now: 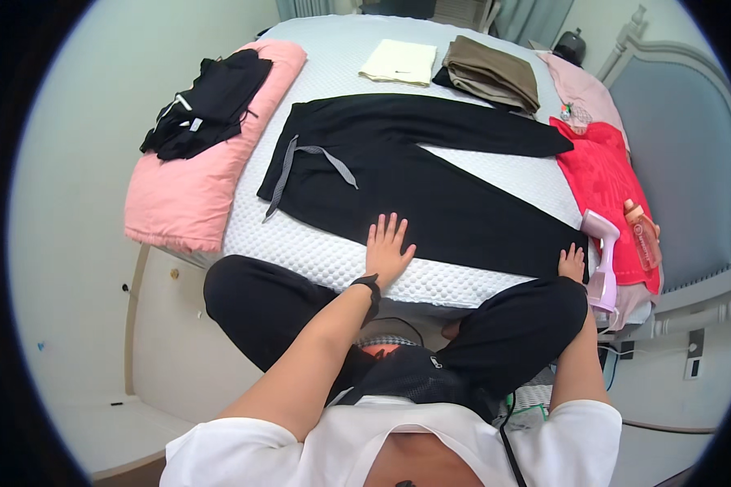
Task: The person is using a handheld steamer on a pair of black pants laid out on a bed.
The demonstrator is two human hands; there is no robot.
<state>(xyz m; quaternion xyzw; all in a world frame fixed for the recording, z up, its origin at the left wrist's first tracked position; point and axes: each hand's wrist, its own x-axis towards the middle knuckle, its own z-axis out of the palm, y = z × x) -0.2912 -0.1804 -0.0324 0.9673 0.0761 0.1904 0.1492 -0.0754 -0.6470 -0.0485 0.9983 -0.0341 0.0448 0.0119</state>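
Observation:
Black trousers (430, 178) lie spread flat across the bed, waistband to the left, legs running right. A grey drawstring (326, 159) hangs loose from the waist. My left hand (389, 252) rests with fingers spread on the near edge of the trousers, about mid-length; a black band (371, 290) circles that wrist. My right hand (572, 264) lies on the cuff of the near leg, its fingers stretched out and partly apart. Right beside it stands a pink-and-lilac handheld garment steamer (602, 260), apart from the fingers.
Folded pink quilt (179, 199) at left bears rumpled black clothes (211, 105). Folded cream cloth (399, 63) and a brown folded stack (492, 71) lie at the far side. On the right are a red towel (605, 166), an orange bottle (643, 235) and a padded headboard (678, 130).

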